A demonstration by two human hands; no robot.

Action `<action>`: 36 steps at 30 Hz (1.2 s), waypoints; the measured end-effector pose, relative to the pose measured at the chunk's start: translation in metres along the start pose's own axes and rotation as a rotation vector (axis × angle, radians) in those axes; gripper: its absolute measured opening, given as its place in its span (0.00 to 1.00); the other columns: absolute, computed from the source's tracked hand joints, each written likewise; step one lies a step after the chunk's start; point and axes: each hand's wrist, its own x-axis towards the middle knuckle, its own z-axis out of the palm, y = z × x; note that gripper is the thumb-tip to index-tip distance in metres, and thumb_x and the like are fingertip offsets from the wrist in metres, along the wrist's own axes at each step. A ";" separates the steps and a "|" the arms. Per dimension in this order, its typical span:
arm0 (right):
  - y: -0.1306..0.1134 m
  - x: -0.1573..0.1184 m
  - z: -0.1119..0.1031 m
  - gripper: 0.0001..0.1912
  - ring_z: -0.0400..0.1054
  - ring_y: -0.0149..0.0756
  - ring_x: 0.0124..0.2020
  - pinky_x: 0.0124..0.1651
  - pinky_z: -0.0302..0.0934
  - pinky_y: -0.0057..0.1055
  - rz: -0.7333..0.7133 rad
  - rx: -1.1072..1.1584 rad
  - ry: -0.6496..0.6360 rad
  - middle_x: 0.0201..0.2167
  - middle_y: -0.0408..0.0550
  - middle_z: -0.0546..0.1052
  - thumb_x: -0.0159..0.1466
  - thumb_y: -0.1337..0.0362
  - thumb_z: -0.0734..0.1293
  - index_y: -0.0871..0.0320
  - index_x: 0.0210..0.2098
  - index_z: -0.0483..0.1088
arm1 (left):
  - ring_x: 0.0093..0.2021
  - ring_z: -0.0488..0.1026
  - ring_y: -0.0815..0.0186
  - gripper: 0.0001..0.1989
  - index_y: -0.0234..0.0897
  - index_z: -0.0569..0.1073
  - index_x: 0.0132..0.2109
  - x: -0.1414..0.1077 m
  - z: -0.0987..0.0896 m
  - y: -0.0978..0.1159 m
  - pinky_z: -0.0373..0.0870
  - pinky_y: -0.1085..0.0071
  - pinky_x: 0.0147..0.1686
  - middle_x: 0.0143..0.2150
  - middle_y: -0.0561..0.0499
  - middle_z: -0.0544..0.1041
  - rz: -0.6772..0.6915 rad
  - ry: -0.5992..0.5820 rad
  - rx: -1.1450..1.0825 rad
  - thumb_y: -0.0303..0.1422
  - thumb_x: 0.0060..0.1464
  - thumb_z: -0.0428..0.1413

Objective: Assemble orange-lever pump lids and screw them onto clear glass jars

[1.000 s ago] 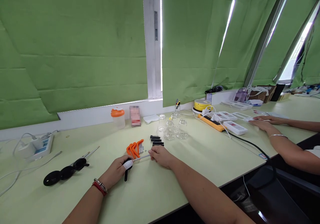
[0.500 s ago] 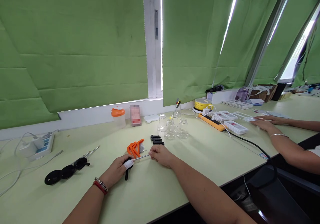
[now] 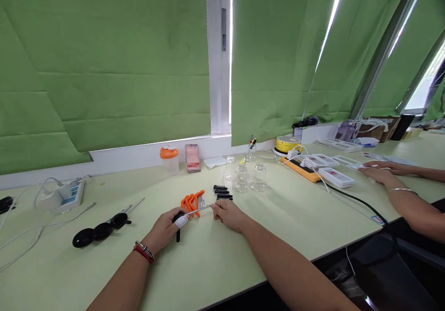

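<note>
My left hand [image 3: 166,229], with a white bandage on its thumb, is closed round a black-handled tool [image 3: 178,233] whose thin metal rod points right. The fingers of my right hand [image 3: 227,214] are pinched at the rod's far tip; anything small between them is hidden. Just beyond the hands lie orange angled pieces [image 3: 190,201] and several thin metal pieces [image 3: 201,202]. Black toothed clips [image 3: 222,193] lie in a row behind my right hand. To the left are black round-ended tools [image 3: 102,231] with metal rods.
Upturned clear glasses [image 3: 240,179], an orange-lidded cup [image 3: 170,161] and a pink box [image 3: 193,158] stand behind. Left is a white power strip [image 3: 74,198] with cables; right, an orange one [image 3: 301,169] and white trays [image 3: 336,177]. Another person's hands [image 3: 377,172] rest at the far right.
The view has shifted slightly, so the table items appear further right. Both hands keep their hold, and the rod now slants up a little more toward my right hand.
</note>
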 end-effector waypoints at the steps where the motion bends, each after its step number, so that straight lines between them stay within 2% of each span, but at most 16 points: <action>1: 0.000 0.000 0.000 0.19 0.56 0.27 0.22 0.29 0.54 0.26 0.002 -0.001 0.011 0.24 0.44 0.70 0.65 0.55 0.57 0.59 0.22 0.63 | 0.33 0.70 0.62 0.16 0.39 0.72 0.42 0.001 -0.003 -0.002 0.64 0.69 0.33 0.35 0.50 0.77 -0.038 0.062 0.079 0.43 0.56 0.46; 3: 0.000 0.000 0.000 0.19 0.56 0.27 0.22 0.29 0.54 0.26 0.007 0.002 0.017 0.24 0.44 0.70 0.65 0.54 0.57 0.59 0.23 0.62 | 0.33 0.71 0.60 0.16 0.39 0.71 0.43 0.004 -0.010 -0.008 0.62 0.66 0.37 0.33 0.49 0.77 -0.135 0.212 0.307 0.42 0.57 0.44; 5: 0.000 -0.001 0.000 0.17 0.56 0.27 0.22 0.29 0.53 0.26 0.010 0.001 0.007 0.24 0.44 0.71 0.64 0.54 0.58 0.58 0.24 0.63 | 0.35 0.71 0.57 0.17 0.37 0.70 0.43 0.006 -0.018 -0.014 0.58 0.60 0.45 0.32 0.47 0.77 -0.210 0.347 0.559 0.41 0.57 0.42; 8: -0.001 -0.004 -0.001 0.16 0.56 0.27 0.22 0.28 0.53 0.26 0.015 -0.010 -0.011 0.25 0.44 0.71 0.63 0.54 0.60 0.59 0.25 0.64 | 0.40 0.71 0.53 0.17 0.36 0.70 0.39 0.006 -0.029 -0.024 0.51 0.53 0.48 0.36 0.42 0.78 -0.332 0.462 0.774 0.40 0.58 0.41; 11: 0.000 -0.004 -0.001 0.16 0.56 0.28 0.23 0.28 0.52 0.25 0.010 -0.030 -0.019 0.26 0.44 0.71 0.63 0.54 0.59 0.58 0.25 0.64 | 0.41 0.70 0.49 0.17 0.35 0.71 0.37 0.005 -0.036 -0.034 0.50 0.52 0.46 0.36 0.39 0.78 -0.440 0.438 0.830 0.39 0.57 0.41; 18: 0.002 -0.002 -0.001 0.15 0.54 0.27 0.22 0.26 0.50 0.25 0.002 -0.097 -0.023 0.25 0.43 0.70 0.62 0.55 0.60 0.59 0.25 0.64 | 0.44 0.68 0.45 0.17 0.36 0.74 0.34 0.007 -0.040 -0.053 0.50 0.52 0.44 0.39 0.36 0.78 -0.645 0.403 0.762 0.41 0.53 0.44; 23: -0.002 -0.005 -0.002 0.15 0.53 0.27 0.22 0.27 0.50 0.25 0.007 -0.123 -0.022 0.24 0.42 0.68 0.62 0.55 0.61 0.58 0.25 0.64 | 0.46 0.67 0.44 0.19 0.34 0.74 0.38 0.006 -0.039 -0.057 0.51 0.51 0.45 0.41 0.35 0.76 -0.691 0.425 0.771 0.42 0.53 0.44; 26: -0.002 -0.006 -0.002 0.14 0.54 0.27 0.23 0.27 0.51 0.25 0.004 -0.125 -0.025 0.24 0.42 0.68 0.61 0.56 0.61 0.58 0.25 0.64 | 0.48 0.65 0.45 0.19 0.31 0.73 0.42 0.006 -0.034 -0.049 0.50 0.49 0.48 0.44 0.33 0.74 -0.605 0.479 0.833 0.40 0.54 0.44; 30: -0.002 -0.006 -0.002 0.12 0.55 0.28 0.24 0.29 0.52 0.26 -0.002 -0.146 -0.016 0.23 0.41 0.68 0.60 0.57 0.62 0.58 0.26 0.65 | 0.53 0.63 0.48 0.18 0.32 0.71 0.48 0.010 -0.015 -0.026 0.42 0.45 0.56 0.49 0.36 0.73 -0.291 0.516 0.879 0.37 0.56 0.45; 33: -0.003 -0.006 -0.002 0.11 0.56 0.29 0.24 0.29 0.52 0.26 -0.006 -0.155 -0.016 0.23 0.41 0.67 0.60 0.57 0.63 0.58 0.26 0.66 | 0.58 0.61 0.50 0.20 0.34 0.69 0.53 0.011 0.007 -0.007 0.40 0.48 0.60 0.56 0.36 0.69 -0.067 0.412 0.831 0.38 0.58 0.45; 36: -0.003 -0.006 0.000 0.11 0.57 0.29 0.24 0.29 0.53 0.27 -0.040 -0.179 -0.005 0.23 0.41 0.67 0.60 0.58 0.63 0.58 0.26 0.66 | 0.64 0.55 0.51 0.25 0.39 0.63 0.61 0.010 0.024 0.003 0.38 0.48 0.62 0.65 0.40 0.60 0.218 0.186 0.753 0.42 0.59 0.46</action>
